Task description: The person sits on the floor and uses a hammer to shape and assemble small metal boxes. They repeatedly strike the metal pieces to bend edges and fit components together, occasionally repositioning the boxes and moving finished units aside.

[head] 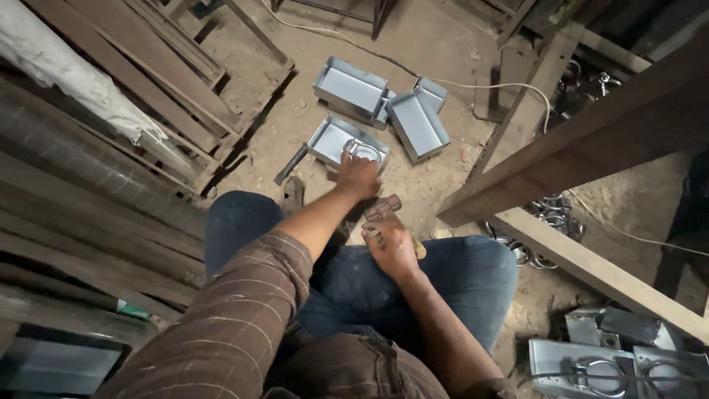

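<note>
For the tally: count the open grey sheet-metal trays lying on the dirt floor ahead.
3: one grey sheet-metal tray under the left hand, one farther back, one at right. Flat pieces between them could be more.

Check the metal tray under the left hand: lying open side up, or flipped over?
Open side up. The metal tray shows its inner floor and raised walls; the left hand presses a metal ring at its rim.

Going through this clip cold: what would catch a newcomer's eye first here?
First, the left hand pressing a metal ring handle onto a shallow grey sheet-metal tray on the dirt floor ahead of the knees. Just below, the right hand grips a hammer. More grey trays lie beyond, and finished pieces with ring handles sit at lower right.
</note>
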